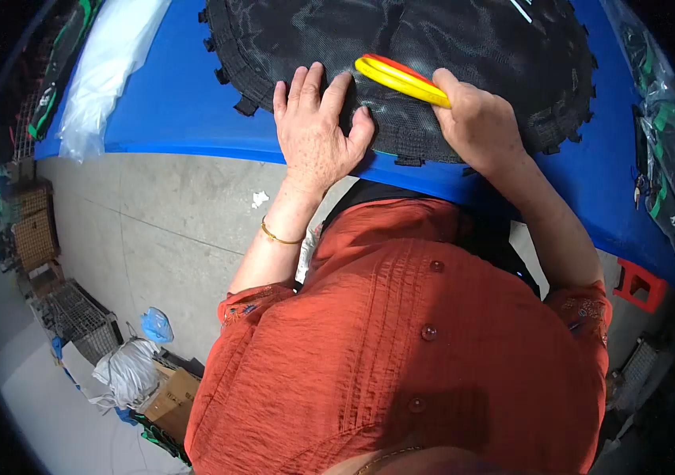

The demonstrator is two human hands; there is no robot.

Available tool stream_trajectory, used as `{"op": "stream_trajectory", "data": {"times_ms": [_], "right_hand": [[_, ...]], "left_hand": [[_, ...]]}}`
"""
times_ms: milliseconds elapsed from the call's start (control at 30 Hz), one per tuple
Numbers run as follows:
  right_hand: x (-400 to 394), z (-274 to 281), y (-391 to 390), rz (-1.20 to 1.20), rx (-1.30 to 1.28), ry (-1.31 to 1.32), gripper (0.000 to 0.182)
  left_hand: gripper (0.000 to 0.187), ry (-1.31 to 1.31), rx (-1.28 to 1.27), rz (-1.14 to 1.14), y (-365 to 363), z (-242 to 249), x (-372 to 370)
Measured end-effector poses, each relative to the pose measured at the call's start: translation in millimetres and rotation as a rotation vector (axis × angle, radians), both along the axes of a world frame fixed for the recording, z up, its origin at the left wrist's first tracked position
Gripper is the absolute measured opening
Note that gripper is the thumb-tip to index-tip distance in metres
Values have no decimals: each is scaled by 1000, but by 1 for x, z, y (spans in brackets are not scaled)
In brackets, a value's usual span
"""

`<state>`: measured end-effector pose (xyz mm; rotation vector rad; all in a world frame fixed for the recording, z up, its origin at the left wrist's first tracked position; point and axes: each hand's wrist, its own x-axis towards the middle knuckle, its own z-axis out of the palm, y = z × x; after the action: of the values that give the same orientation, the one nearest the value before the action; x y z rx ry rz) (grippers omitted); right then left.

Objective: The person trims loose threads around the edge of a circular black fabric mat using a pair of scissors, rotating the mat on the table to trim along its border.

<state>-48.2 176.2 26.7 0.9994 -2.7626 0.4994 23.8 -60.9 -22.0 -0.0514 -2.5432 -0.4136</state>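
Observation:
A round black mesh piece (432, 47) with small tabs around its edge lies on the blue table cover (171, 87). My left hand (317, 131) rests flat on the near left part of the mesh, fingers spread and holding nothing. Just above the mesh, to the right, my right hand (480, 123) is closed around one end of a yellow and red handled tool or ring (402, 79). The object's other end points left, toward my left fingertips. I cannot make out exactly what it is.
Clear plastic film (104, 79) lies at the table's left. Plastic-wrapped green and black items (666, 142) are at its right edge. A red crate (640, 286) stands below right. Wire baskets (84, 317), a cardboard box (171, 400) and a blue bag (156, 324) are on the floor.

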Motion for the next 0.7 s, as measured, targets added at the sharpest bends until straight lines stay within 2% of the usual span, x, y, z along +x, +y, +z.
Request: {"op": "stream_trajectory", "data": {"times_ms": [133,267,400,533,700], "right_hand": [[21,15,7,-24,117,-120,25],[28,8,17,5,37,-130,28],[-11,-10,12,-87,5,89,22],[-44,5,16,-236,78,-23,17],[11,21,35,-101,34,-158,17]], "left_hand": [[54,1,10,-18,-5,-1,-4],[56,-11,-7,-42,-14,-2,-11],[52,-66,-34,-29,-24,2,-19],[51,-112,-111,-7,-38,4,-28],[47,-131,-337,179,-34,17,-27]]}}
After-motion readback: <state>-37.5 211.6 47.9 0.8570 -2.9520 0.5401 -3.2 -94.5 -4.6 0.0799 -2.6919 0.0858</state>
